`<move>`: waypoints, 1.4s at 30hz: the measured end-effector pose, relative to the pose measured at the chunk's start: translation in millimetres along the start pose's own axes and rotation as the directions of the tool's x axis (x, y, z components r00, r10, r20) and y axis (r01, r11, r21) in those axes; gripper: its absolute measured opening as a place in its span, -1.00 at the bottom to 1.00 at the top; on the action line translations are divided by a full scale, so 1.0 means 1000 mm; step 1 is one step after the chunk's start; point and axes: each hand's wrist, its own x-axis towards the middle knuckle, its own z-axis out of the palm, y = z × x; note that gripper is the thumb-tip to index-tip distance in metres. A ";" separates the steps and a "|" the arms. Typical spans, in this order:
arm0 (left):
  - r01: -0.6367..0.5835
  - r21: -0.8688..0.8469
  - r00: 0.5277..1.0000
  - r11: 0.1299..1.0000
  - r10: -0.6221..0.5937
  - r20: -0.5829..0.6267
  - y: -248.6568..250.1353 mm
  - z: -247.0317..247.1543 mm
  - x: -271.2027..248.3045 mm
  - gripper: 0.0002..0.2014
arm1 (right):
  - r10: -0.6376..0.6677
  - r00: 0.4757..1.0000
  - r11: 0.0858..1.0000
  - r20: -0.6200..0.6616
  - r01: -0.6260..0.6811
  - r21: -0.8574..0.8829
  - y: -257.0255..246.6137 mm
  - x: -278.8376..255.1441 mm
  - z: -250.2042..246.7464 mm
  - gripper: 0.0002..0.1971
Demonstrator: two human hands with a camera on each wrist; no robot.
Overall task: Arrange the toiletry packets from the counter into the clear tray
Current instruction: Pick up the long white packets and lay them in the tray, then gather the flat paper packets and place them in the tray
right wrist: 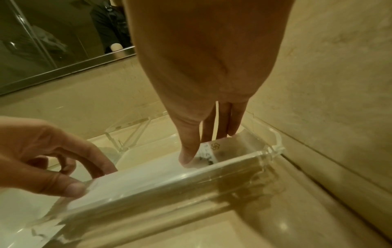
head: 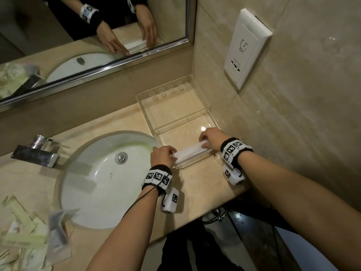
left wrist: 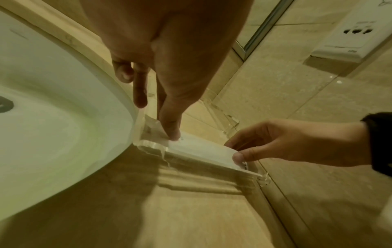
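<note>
1. Head view: left hand (head: 163,156) and right hand (head: 213,138) each pinch one end of a long white packet (head: 190,152), which sits in the near compartment of the clear tray (head: 175,106) against its front wall. Far compartment looks bare. Pile of packets (head: 25,237) still lies on the counter (head: 195,184) left of the sink (head: 105,178), so I'd judge the task barely begun, most still to move
2. Left wrist view: left fingertips (left wrist: 172,134) press the packet end just inside the tray corner beside the sink rim
3. Right wrist view: right thumb (right wrist: 187,157) and fingers nip the printed end low inside the front wall. Beige stone counter, tiled wall, mirror (right wrist: 53,42) behind
</note>
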 end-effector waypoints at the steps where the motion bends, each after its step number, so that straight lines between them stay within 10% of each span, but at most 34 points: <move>1: -0.017 -0.020 1.000 1.000 0.016 -0.014 0.000 -0.002 0.000 -0.76 | -0.001 1.000 1.000 -0.018 0.001 0.015 -0.002 -0.001 -0.001 -0.71; 13: 0.064 -0.360 0.957 0.931 -0.160 -0.243 -0.064 -0.074 -0.051 -0.89 | -0.291 0.926 0.899 -0.240 0.350 0.263 -0.127 -0.017 -0.025 -0.86; 32: 0.423 -0.673 0.574 0.606 -0.754 -0.319 -0.308 -0.134 -0.244 -0.92 | -0.692 0.690 0.720 0.210 0.643 0.260 -0.413 -0.046 0.131 -0.92; 42: 0.416 -0.726 0.563 0.548 -0.782 -0.267 -0.414 -0.149 -0.244 -0.92 | -0.545 0.795 0.838 0.266 0.515 0.178 -0.501 -0.028 0.226 -0.82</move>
